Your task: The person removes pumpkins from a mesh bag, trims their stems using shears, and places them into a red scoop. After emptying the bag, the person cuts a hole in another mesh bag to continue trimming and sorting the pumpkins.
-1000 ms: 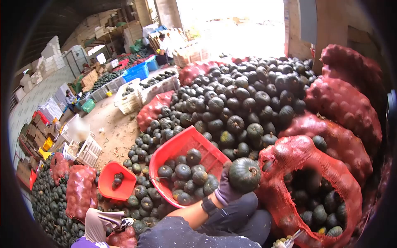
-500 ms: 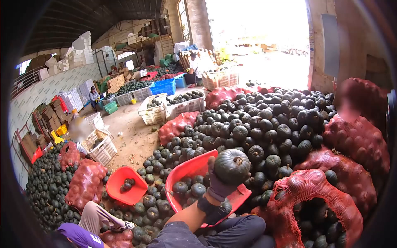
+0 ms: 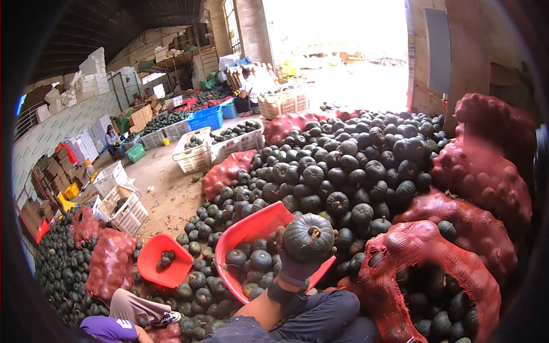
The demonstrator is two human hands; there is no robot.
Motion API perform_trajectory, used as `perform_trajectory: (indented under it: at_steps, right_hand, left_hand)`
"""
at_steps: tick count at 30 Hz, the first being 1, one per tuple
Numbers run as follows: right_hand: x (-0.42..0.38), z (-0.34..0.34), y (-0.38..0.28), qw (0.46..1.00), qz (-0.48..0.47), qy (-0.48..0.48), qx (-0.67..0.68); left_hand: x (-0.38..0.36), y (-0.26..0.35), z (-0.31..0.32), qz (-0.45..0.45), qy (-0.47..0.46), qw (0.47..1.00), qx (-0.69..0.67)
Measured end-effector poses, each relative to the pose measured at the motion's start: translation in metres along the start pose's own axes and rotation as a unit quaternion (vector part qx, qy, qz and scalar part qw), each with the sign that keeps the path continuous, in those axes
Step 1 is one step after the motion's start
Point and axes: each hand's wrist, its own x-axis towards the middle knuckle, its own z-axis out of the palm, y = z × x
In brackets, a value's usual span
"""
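My left hand [image 3: 293, 264], in a dark glove with a black band at the wrist, is closed round a dark green pumpkin [image 3: 309, 238] from below and the left side. The pumpkin's stem faces the camera. It is held over the right part of a large red scoop-shaped tub [image 3: 229, 243], which has several smaller dark pumpkins [image 3: 261, 260] inside. My right hand is out of view.
A big pile of pumpkins [image 3: 349, 163] lies ahead. An open red mesh sack [image 3: 474, 274] holds pumpkins at the right, near full sacks [image 3: 480, 177]. A smaller red tub [image 3: 164, 268] stands left, near a person in purple [image 3: 108, 328]. Crates [image 3: 194, 153] stand behind.
The view has shifted, so most things sit further left in the frame. My left hand still holds the pumpkin, whose stem now faces the camera more directly.
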Motion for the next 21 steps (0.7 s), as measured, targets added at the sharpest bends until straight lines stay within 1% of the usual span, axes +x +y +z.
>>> perform_trajectory:
  at_steps: [5,6,9,10,13,14,16,18,20,21]
  right_hand:
    - [-0.006,0.001,-0.002,1.000,0.006,0.005,-0.002]
    - [-0.009,0.002,-0.004,1.000,0.008,0.006,-0.003]
    - [-0.013,0.002,-0.005,1.000,0.012,0.008,-0.004]
    - [-0.013,0.003,-0.006,1.000,0.013,0.007,-0.003]
    - [-0.006,0.000,0.008,0.999,-0.023,0.025,0.003]
    - [-0.008,0.000,0.006,0.999,-0.014,0.017,0.025]
    - [-0.007,0.003,0.004,0.999,-0.020,0.018,0.019]
    - [-0.005,-0.002,0.010,1.000,-0.014,0.023,0.015]
    - [-0.001,-0.004,0.013,1.000,-0.019,0.013,0.021]
    - [-0.004,-0.003,0.011,0.999,-0.021,0.024,0.015]
  left_hand:
    - [0.003,-0.005,-0.001,-0.003,0.028,0.999,0.025]
    - [0.003,-0.006,-0.004,-0.013,0.014,1.000,-0.011]
    - [0.002,-0.006,-0.007,-0.023,0.022,0.999,-0.016]
    - [0.002,-0.006,-0.007,-0.012,0.026,1.000,-0.003]
    - [0.004,-0.006,-0.009,-0.020,0.007,1.000,-0.011]
    - [0.005,-0.006,-0.011,-0.021,0.002,1.000,-0.007]
    - [0.007,-0.008,-0.011,-0.023,-0.029,0.999,-0.005]
    - [0.007,-0.013,-0.008,-0.027,-0.005,0.999,-0.030]
    - [0.011,-0.018,-0.011,-0.036,-0.063,0.997,-0.002]
    - [0.010,-0.022,-0.011,-0.023,-0.062,0.994,0.082]
